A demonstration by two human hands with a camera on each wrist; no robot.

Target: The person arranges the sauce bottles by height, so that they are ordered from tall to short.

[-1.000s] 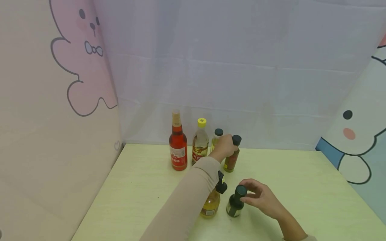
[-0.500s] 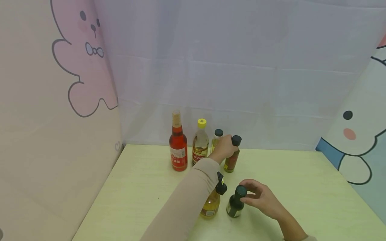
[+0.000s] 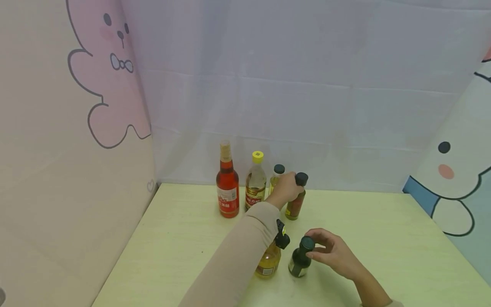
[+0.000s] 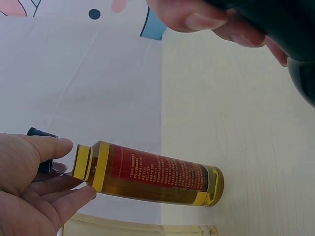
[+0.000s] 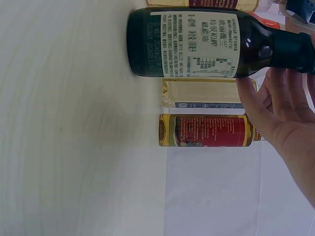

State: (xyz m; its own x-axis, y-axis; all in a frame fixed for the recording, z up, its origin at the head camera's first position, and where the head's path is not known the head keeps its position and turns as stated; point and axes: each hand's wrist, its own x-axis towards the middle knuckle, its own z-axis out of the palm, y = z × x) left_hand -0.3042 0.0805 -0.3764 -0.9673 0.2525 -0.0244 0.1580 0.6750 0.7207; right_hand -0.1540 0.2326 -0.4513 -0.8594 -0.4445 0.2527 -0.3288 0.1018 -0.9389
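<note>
At the back of the table, my left hand (image 3: 285, 187) grips the neck of an amber bottle (image 3: 295, 207) with a black cap and a red label. In the left wrist view the thumb and fingers of the left hand (image 4: 34, 182) curl around the neck of this amber bottle (image 4: 152, 172). Closer to me, my right hand (image 3: 337, 256) holds a small dark green bottle (image 3: 299, 261) by its neck, under the green cap. The right wrist view shows the dark green bottle (image 5: 202, 44) with its pale printed label, the right hand (image 5: 290, 123) behind its neck.
A red bottle (image 3: 228, 187), a yellow-capped bottle (image 3: 255, 187) and a pale yellow bottle (image 3: 278, 169) with a dark cap stand in a back row. Another yellow bottle (image 3: 268, 261) is partly hidden by my left forearm. A curtain (image 3: 307, 94) hangs behind the table (image 3: 383, 238).
</note>
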